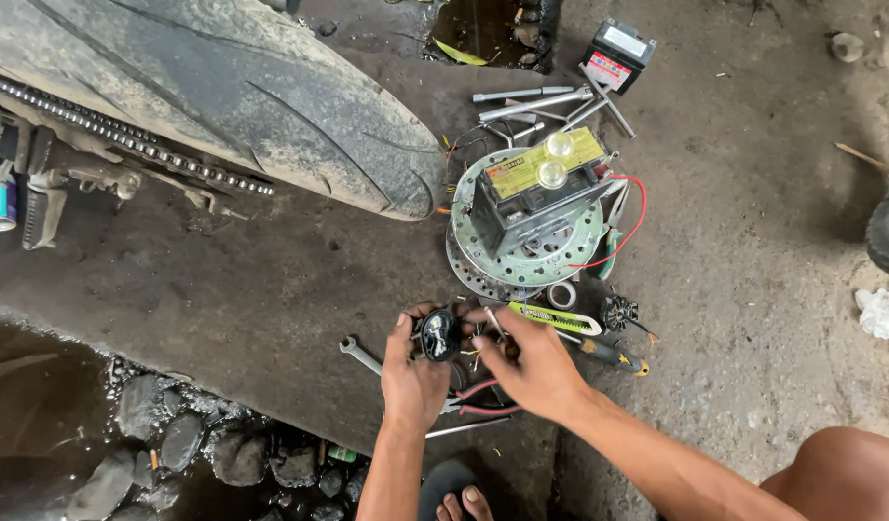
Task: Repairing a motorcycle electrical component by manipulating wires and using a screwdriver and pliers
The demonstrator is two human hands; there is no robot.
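My left hand [412,374] grips a small round black part [437,335] with a pale face, held up over the concrete floor. My right hand [531,364] is beside it, fingers pinched on a thin metal piece [495,325] close to the round part. Red and black wires [483,397] trail beneath both hands. Just beyond the hands lie a yellow-green utility knife [556,319] and a screwdriver with a black and yellow handle [610,354]. An open-end wrench [360,355] lies to the left of my left hand.
A dusty motorcycle tyre [242,96] and chain [126,140] fill the upper left. A black battery with two small bulbs [538,188] sits on stacked brake discs [521,260]. Socket rods [541,101], a second battery [618,53], tape roll [561,295], stones [184,444] and my foot [461,504] surround the spot.
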